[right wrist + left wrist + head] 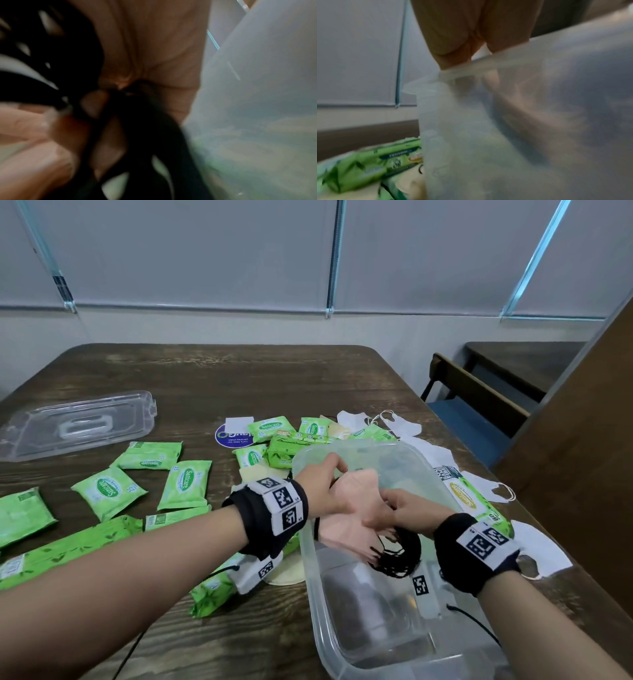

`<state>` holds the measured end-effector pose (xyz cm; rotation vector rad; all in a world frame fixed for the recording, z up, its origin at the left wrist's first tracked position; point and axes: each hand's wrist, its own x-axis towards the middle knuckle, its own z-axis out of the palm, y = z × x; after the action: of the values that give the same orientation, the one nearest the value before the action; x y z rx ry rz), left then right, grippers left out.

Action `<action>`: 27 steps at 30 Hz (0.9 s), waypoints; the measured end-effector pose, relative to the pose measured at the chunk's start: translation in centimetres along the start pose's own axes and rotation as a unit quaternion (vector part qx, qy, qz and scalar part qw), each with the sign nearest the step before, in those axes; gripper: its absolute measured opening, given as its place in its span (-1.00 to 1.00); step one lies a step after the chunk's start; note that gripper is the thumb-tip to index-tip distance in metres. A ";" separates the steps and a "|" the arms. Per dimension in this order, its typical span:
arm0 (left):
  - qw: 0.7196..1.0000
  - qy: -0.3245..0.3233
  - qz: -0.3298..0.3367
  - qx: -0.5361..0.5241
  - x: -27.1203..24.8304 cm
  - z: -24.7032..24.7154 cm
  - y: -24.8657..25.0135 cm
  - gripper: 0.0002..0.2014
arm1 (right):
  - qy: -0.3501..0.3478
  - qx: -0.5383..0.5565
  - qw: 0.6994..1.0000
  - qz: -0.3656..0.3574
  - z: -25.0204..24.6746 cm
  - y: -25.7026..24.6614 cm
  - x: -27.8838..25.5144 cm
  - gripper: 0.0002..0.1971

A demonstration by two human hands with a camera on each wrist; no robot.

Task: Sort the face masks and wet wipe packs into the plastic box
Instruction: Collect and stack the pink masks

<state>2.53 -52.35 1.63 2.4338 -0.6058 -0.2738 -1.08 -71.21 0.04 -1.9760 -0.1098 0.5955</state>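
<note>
Both hands' grip on pink masks (346, 508) over box (342, 642) — wipes (185, 484) read "Sanicare".

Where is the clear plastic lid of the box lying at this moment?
In the head view the clear lid lies flat on the far left of the table, beyond the loose green wipe packs and well apart from the plastic box.

Both wrist views are blurred. The plastic box (359, 628) is cut off at the head view's lower edge. The left hand (325, 491)'s fingertips are hidden behind pink masks (346, 508).
</note>
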 end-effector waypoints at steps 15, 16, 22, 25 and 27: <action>0.973 -0.016 -0.038 0.226 1.0 0.8 -1.2 -0.30 | -0.239 -0.448 0.828 0.236 5.2 3.5 2.6 -0.51; 0.973 -0.017 -0.037 0.227 1.0 0.8 -1.2 -0.30 | -0.231 -0.467 0.821 0.235 5.5 3.8 2.8 -0.48; 0.974 -0.009 -0.035 0.223 1.0 0.9 -1.4 -0.31 | -0.168 -0.526 0.800 0.236 7.0 5.2 3.1 -0.52; 0.976 0.000 -0.032 0.217 0.9 0.9 -1.2 -0.30 | -0.162 -0.563 0.775 0.237 6.4 8.8 5.4 -0.26; 0.977 0.009 -0.036 0.208 0.8 0.9 -1.2 -0.29 | -0.159 -0.550 0.783 0.242 6.6 6.4 4.7 -0.20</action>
<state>3.39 -52.37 0.13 2.8617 -0.6182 -0.1663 -1.08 -67.29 -9.55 -3.0494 -0.1858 1.4414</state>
